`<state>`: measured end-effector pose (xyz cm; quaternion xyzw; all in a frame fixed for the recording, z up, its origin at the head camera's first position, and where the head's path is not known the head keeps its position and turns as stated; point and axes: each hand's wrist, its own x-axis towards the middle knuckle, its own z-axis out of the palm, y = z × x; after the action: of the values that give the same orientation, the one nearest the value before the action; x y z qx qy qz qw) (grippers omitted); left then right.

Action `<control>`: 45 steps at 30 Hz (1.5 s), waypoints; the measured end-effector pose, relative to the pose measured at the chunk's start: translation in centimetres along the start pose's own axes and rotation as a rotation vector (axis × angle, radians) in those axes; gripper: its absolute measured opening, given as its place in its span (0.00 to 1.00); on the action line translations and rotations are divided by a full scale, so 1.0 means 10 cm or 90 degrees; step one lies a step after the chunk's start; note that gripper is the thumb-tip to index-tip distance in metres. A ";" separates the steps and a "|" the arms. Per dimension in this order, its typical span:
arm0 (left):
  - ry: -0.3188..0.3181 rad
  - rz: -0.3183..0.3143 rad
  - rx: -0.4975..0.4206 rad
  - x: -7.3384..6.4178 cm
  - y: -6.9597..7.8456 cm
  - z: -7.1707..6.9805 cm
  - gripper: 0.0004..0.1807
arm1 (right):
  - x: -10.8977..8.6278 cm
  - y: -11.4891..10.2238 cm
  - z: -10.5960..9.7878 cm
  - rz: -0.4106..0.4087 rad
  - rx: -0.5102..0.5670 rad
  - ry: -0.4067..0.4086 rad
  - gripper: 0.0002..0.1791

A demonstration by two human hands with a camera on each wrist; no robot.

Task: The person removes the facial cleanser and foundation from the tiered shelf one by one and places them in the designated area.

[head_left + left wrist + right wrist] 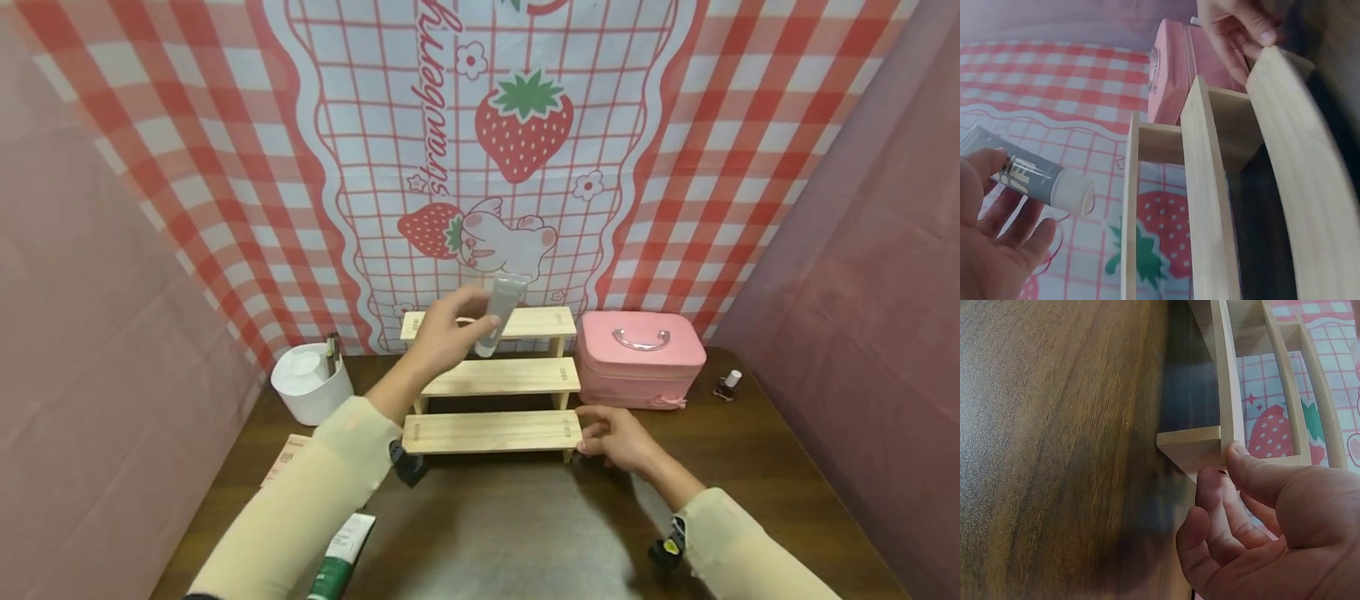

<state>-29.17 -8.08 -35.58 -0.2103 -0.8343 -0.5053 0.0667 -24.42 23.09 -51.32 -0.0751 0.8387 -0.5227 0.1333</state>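
A grey squeeze tube (507, 305) with a white cap (1074, 192) is pinched between the thumb and fingers of my left hand (448, 330). It tilts cap down, in front of the top tier of a three-tier wooden display stand (491, 432). Light lettering shows on the tube in the left wrist view. My right hand (618, 437) grips the right end of the stand's lowest step, thumb against the board's edge (1227, 440) and fingers curled close to its end.
Right of the stand sits a pink case (641, 358) with a metal handle, then a small dark bottle (726, 387) with a white cap. At left are a white holder (311, 387), a pinkish box (285, 457) and a green-and-white tube (342, 557). A strawberry-print cloth (525, 50) hangs behind.
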 end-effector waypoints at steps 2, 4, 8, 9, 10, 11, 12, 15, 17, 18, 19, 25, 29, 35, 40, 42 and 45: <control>-0.004 -0.004 0.002 -0.20 -0.01 -0.14 0.19 | 0.00 -0.01 -0.01 0.001 -0.002 0.003 0.34; -0.004 -0.008 0.004 -0.42 -0.05 -0.28 0.20 | 0.00 -0.01 -0.01 0.003 -0.002 0.005 0.34; 0.002 -0.005 0.012 -0.85 -0.20 -0.54 0.19 | 0.01 -0.03 -0.02 0.003 -0.005 0.004 0.35; 0.004 -0.007 0.015 -0.96 -0.25 -0.60 0.19 | 0.01 -0.03 -0.02 0.005 -0.005 0.005 0.35; 0.008 -0.012 0.024 -1.07 -0.30 -0.66 0.19 | 0.01 -0.02 -0.02 0.004 -0.005 0.005 0.35; 0.011 -0.020 0.030 -1.17 -0.36 -0.71 0.19 | 0.01 -0.02 -0.01 0.003 -0.006 0.004 0.34; 0.019 -0.026 0.028 -1.28 -0.42 -0.76 0.18 | 0.02 -0.01 -0.01 0.005 -0.005 0.005 0.34; 0.037 -0.055 0.028 -1.61 -0.60 -0.91 0.20 | 0.02 0.01 0.00 0.002 -0.008 0.002 0.34; 0.047 -0.057 0.023 -1.82 -0.73 -1.02 0.20 | 0.01 0.02 0.00 0.001 -0.009 0.001 0.35; 0.052 -0.061 0.026 -1.93 -0.79 -1.08 0.20 | 0.01 0.01 0.01 0.001 -0.009 0.001 0.35; 0.053 -0.062 0.035 -2.03 -0.84 -1.14 0.20 | 0.01 0.01 0.01 -0.002 -0.010 0.000 0.35; 0.050 -0.085 0.079 -2.60 -1.17 -1.44 0.17 | -0.02 -0.02 0.00 -0.005 -0.009 -0.002 0.35; 0.021 -0.133 0.096 -2.90 -1.33 -1.58 0.17 | -0.02 -0.02 0.00 -0.005 -0.008 -0.005 0.35; -0.022 -0.278 0.126 -3.20 -1.47 -1.77 0.22 | -0.02 -0.02 0.01 -0.007 -0.005 -0.005 0.35; -0.071 -0.355 0.124 -3.35 -1.59 -1.87 0.27 | -0.04 -0.03 0.01 -0.007 -0.002 -0.005 0.36; -0.083 -0.363 0.110 -3.39 -1.65 -1.89 0.28 | -0.04 -0.04 0.01 -0.005 -0.004 -0.005 0.36; -0.096 -0.372 0.091 -3.44 -1.72 -1.90 0.30 | -0.02 -0.05 0.01 0.002 -0.008 -0.001 0.35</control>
<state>-7.20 -41.29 -51.62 0.0069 -0.8956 -0.4257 -0.1292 -24.19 22.85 -50.89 -0.0750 0.8419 -0.5172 0.1347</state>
